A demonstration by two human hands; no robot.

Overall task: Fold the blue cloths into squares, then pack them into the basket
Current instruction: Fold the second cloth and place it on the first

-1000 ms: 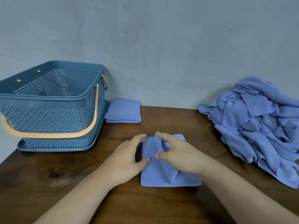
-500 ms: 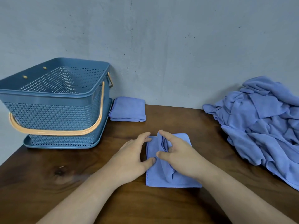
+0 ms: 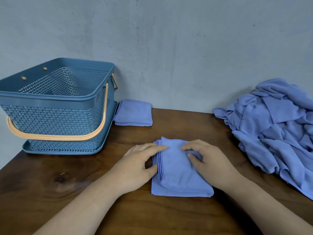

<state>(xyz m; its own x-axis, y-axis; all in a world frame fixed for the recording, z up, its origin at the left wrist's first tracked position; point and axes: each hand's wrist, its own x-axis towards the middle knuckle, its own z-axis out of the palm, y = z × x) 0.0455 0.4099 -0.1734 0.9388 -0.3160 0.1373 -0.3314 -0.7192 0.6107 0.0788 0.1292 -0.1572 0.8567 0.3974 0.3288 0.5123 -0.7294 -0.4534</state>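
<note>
Your raised fold now lies flat: left hand (image 3: 138,164) spread on the edge of the cloth (image 3: 177,177), right hand (image 3: 214,164) pinching a tuck. Basket (image 3: 50,97) at frame left, folded square (image 3: 133,112) just beside it, loose pile (image 3: 274,126) at right.

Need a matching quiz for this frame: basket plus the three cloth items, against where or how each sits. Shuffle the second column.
1 basket
2 folded cloth
3 middle cloth
4 cloth pile

A crumpled, table's right side
B left hand and right hand rest on it
C table's left end, handle down
D beside the basket, untouched

Pairs: 1-C, 2-D, 3-B, 4-A
</note>
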